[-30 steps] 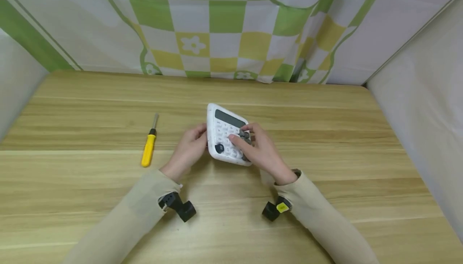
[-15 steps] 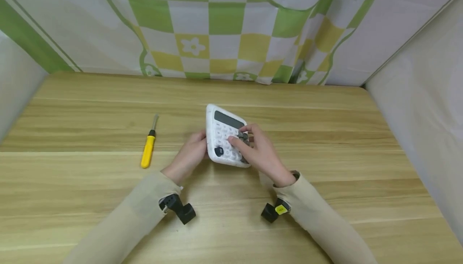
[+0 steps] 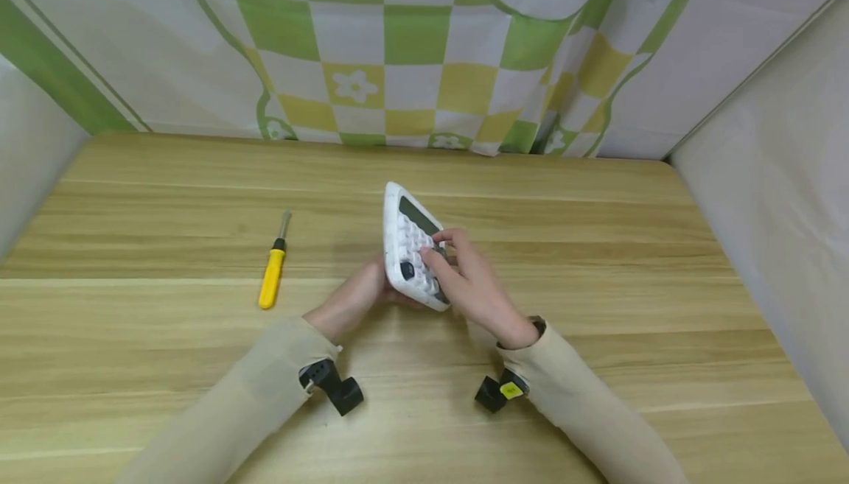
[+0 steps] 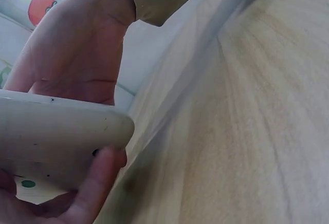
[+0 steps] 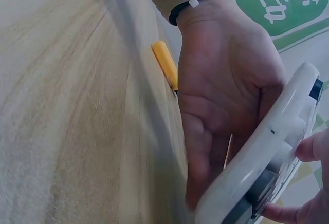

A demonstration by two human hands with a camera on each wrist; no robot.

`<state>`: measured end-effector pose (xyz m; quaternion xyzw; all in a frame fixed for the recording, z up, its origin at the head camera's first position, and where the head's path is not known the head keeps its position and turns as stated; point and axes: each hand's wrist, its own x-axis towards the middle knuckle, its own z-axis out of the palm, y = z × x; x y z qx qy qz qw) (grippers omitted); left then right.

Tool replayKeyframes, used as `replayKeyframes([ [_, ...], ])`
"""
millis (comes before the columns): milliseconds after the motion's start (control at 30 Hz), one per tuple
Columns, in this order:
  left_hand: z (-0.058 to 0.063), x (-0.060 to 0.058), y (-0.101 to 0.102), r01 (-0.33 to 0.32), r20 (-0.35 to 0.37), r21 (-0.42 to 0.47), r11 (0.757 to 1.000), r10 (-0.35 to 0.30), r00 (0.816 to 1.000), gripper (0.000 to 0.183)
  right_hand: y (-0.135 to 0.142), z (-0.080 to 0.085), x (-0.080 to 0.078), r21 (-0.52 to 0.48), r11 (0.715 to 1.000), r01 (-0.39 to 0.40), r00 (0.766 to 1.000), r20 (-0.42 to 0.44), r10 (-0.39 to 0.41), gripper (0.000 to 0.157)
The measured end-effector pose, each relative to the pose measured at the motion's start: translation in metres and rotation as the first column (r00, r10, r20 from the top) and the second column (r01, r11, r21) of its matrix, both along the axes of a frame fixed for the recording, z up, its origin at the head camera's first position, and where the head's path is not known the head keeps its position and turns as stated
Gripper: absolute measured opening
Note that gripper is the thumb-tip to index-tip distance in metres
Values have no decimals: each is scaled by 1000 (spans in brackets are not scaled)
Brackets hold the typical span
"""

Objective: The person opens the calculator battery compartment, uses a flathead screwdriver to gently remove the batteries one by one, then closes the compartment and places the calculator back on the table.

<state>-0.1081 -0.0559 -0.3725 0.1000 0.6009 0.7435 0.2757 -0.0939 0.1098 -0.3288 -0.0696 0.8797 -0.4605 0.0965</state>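
A white calculator (image 3: 414, 248) with a dark display and rounded keys is held above the table, tilted steeply. My left hand (image 3: 361, 289) grips it from behind at its lower left; in the right wrist view that left palm (image 5: 226, 70) lies behind the casing. My right hand (image 3: 474, 278) has its thumb and forefinger curled over the keypad, fingertips on the keys. Seen in the left wrist view, the calculator's edge (image 4: 56, 126) has a left fingertip pressed along it. Most of the left fingers are hidden behind the casing in the head view.
A yellow-handled screwdriver (image 3: 272, 270) lies on the wooden table (image 3: 597, 263), left of the hands. Behind the table's far edge hangs a green, white and yellow checked curtain (image 3: 414, 34). Pale cloth walls stand on both sides.
The calculator has turned more edge-on, its face now angled further to the right. The left hand has shifted lower and further under it; the right hand keeps its place on the keys.
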Motion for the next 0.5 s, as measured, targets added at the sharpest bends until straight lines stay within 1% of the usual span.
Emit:
replayKeyframes([
  [67, 4, 4, 1, -16, -10, -13, 1000, 16, 1000, 53, 0, 1, 0, 15, 1000, -13, 1000, -10, 13, 38],
  [100, 2, 5, 0, -34, -44, -31, 999, 32, 999, 53, 0, 0, 0, 23, 1000, -21, 1000, -17, 21, 37],
  [133, 5, 7, 1, -44, -55, -45, 998, 42, 998, 54, 0, 1, 0, 33, 999, -27, 999, -24, 28, 36],
  [233, 14, 11, 3, -67, -28, -50, 997, 65, 997, 55, 0, 2, 0, 58, 998, -35, 999, -39, 38, 35],
  [333, 23, 14, 4, -76, -1, -50, 996, 76, 997, 55, 0, 3, -1, 63, 997, -36, 998, -41, 39, 36],
  [500, 23, 13, 5, -85, 33, -46, 995, 86, 996, 56, 0, 3, -2, 34, 999, -42, 998, -50, 44, 37],
])
